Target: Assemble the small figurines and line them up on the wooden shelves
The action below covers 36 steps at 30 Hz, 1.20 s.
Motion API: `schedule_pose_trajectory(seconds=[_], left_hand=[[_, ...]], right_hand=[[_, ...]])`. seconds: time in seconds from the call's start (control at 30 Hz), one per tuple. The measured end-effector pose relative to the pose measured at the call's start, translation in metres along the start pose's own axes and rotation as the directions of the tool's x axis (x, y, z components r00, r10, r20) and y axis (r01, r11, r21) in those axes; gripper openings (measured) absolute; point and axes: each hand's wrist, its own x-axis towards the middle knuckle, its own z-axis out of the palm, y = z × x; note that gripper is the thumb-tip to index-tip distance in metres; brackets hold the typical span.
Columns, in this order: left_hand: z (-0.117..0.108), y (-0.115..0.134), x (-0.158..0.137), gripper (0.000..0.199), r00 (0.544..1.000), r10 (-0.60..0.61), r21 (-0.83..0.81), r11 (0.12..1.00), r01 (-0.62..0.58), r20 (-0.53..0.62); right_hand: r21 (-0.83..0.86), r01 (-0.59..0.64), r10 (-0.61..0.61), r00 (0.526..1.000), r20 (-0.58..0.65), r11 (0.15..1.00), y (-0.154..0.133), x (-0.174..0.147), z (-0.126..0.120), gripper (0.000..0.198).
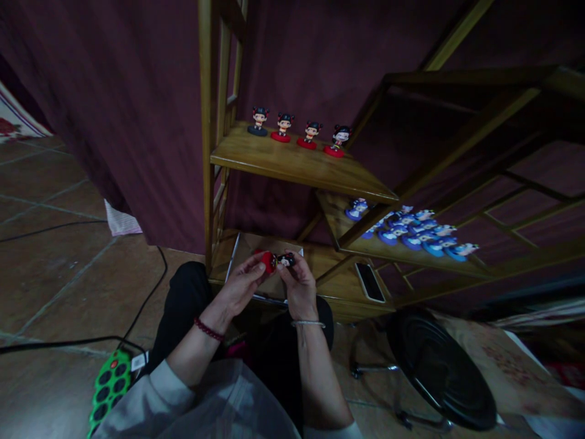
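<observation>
A small black-haired figurine (284,261) on a round red base lies sideways between my two hands, above a shallow cardboard box (235,259). My left hand (244,279) pinches the red base between thumb and fingers. On the head end, my right hand (298,281) closes its thumb and fingers. The figurine's middle shows in the gap between the hands. Part of the box is hidden behind my hands and forearms.
Several similar figurines (312,131) stand in a row on the upper wooden shelf (292,164). Blue-white figurines (423,231) crowd the shelf at right. A phone (370,281) lies on the lowest board. A black stool (443,366) stands right; a green power strip (109,384) lies left.
</observation>
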Motion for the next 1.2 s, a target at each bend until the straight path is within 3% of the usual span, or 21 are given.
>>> schedule_pose_trajectory(seconds=[0.57, 0.87, 1.2], left_hand=[[0.001, -0.001, 0.0, 0.03, 1.0, -0.012, 0.038, 0.999, 0.012, 0.003], [0.002, -0.001, -0.001, 0.024, 1.0, -0.021, 0.017, 1.0, 0.021, 0.007], [-0.001, -0.003, 0.001, 0.02, 0.999, -0.044, -0.038, 0.998, 0.045, 0.023]], right_hand=[[-0.058, 0.035, -0.034, 0.999, 0.014, 0.998, -0.01, -0.002, 0.0, 0.038], [-0.132, 0.086, -0.073, 0.992, 0.1, 0.988, -0.011, 0.0, -0.004, 0.035], [-0.031, 0.041, -0.038, 0.996, 0.076, 0.999, -0.013, -0.001, -0.004, 0.035]])
